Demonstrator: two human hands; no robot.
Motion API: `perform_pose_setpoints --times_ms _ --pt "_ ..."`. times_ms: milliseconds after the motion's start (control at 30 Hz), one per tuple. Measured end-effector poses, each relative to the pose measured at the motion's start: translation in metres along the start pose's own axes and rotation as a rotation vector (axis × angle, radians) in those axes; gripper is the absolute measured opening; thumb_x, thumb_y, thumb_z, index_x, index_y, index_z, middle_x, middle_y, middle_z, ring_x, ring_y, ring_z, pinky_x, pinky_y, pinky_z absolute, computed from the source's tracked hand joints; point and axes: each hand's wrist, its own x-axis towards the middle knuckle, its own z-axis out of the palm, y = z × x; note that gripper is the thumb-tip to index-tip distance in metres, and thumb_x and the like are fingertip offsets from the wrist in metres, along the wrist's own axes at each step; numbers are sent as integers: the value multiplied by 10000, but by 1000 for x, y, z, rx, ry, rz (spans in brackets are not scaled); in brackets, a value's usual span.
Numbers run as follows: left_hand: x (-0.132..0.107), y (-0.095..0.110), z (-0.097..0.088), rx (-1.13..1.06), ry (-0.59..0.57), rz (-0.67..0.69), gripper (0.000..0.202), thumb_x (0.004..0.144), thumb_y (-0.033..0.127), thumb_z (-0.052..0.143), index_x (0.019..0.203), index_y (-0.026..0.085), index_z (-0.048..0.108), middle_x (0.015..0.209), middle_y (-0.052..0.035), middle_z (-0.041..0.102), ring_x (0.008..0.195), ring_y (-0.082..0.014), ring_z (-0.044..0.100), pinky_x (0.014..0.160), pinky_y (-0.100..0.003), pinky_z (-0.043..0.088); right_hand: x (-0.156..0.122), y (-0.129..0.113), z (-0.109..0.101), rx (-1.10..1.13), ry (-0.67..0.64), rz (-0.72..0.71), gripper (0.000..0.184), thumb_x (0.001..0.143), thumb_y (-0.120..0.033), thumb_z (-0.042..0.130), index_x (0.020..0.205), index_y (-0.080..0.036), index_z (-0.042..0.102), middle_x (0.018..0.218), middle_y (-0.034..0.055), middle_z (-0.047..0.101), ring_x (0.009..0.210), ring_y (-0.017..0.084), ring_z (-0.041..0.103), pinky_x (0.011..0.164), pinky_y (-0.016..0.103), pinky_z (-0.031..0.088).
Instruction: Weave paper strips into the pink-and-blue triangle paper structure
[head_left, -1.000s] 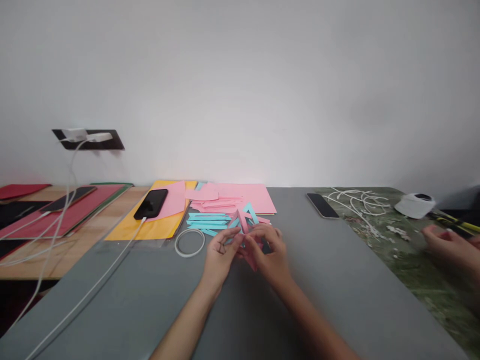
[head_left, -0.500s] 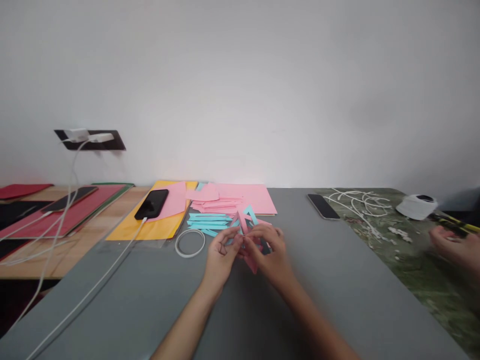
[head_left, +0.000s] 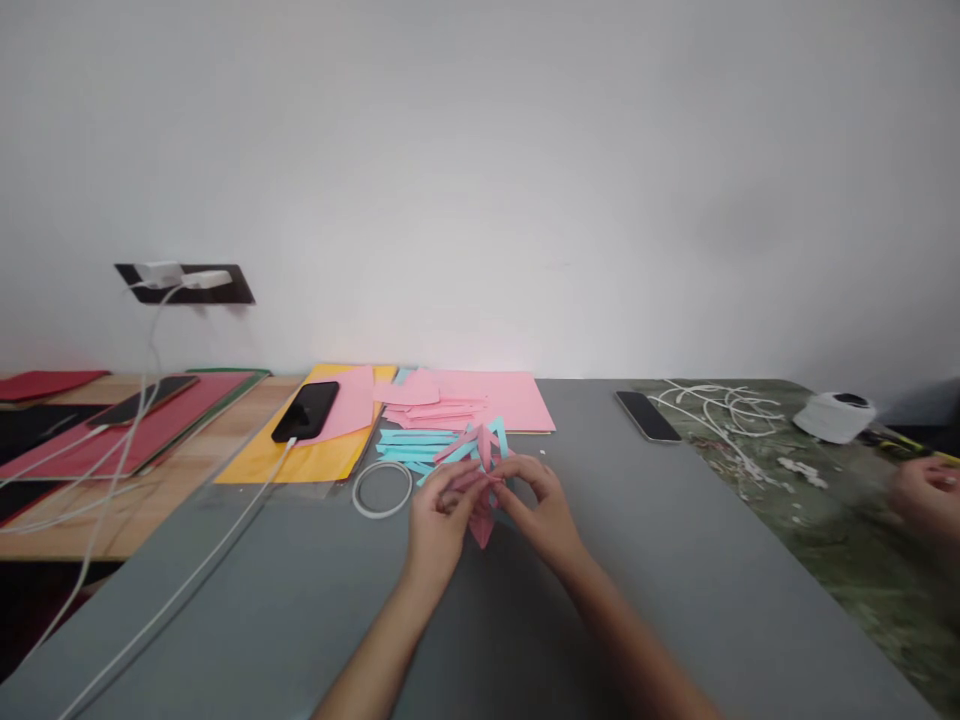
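Observation:
Between my two hands is a folded paper piece [head_left: 482, 528] made of pink and light-blue strips that stick out in points. My left hand [head_left: 441, 505] pinches it from the left, fingers curled behind the paper. My right hand [head_left: 538, 505] grips it from the right, thumb and forefinger meeting the left fingertips near its middle. The fingers hide much of the piece. Just beyond lie several folded light-blue paper strips [head_left: 416, 440] and a stack of pink strips [head_left: 435, 412]. A white ring [head_left: 382, 490] rests on the grey table left of my left hand.
Pink sheets [head_left: 517, 400] lie by the wall. A black phone [head_left: 305, 411] on a yellow envelope [head_left: 247, 465] has a white cable [head_left: 187, 590] crossing the table. Right are another phone [head_left: 648, 415], white cord [head_left: 724, 410], a white roll [head_left: 834, 416] and another person's hand [head_left: 926, 495].
The paper piece has turned in my fingers, and its light-blue strips now point out to the left as well. The other person's hand at the right has shifted further right.

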Motion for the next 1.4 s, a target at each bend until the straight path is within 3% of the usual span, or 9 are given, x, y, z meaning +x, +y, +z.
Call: perform_pose_setpoints --times_ms 100,300,433,600,833,1100,1400 --pt "-1 1 -1 136 41 155 197 732 302 646 892 199 698 981 -57 584 569 -74 576 444 -181 455 -1 -1 2 -30 22 -19 80 780 -285 585 743 -234 634 867 20 672 886 198 585 858 376 354" --pt "1 5 -2 217 75 302 148 734 283 651 848 224 724 851 -40 622 601 -91 561 474 -183 452 -2 -6 2 -127 65 -52 67 782 -287 593 769 -244 643 896 22 673 888 197 583 858 378 318" --pt "2 6 -5 236 111 329 127 706 269 679 809 213 727 793 -33 643 587 -96 563 489 -191 448 -2 -8 1 -178 66 -47 63 780 -300 598 792 -248 631 852 2 680 882 196 578 860 375 288" --pt "2 7 -8 264 6 320 160 767 255 612 885 242 719 892 -55 646 700 -131 600 569 -222 486 -1 -8 1 -182 81 -43 81 790 -295 576 740 -237 603 818 2 673 855 193 577 842 370 298" --pt "3 8 -9 256 25 292 142 740 255 640 852 234 725 862 -46 669 577 -104 576 506 -215 456 -1 -8 -1 -180 85 -52 99 791 -312 567 733 -241 603 815 6 672 854 195 575 849 373 304" --pt "1 12 -13 334 50 418 116 759 220 614 794 245 722 800 -31 697 760 -159 631 725 -287 503 0 -15 -5 -229 48 -159 50 784 -265 583 755 -245 618 816 -1 667 890 195 562 861 376 279" --pt "3 13 -12 354 2 425 168 797 232 571 885 259 711 899 -44 645 798 -154 597 727 -284 492 0 -17 -7 -213 76 -173 141 807 -298 566 705 -248 649 783 5 673 817 189 570 787 361 309"
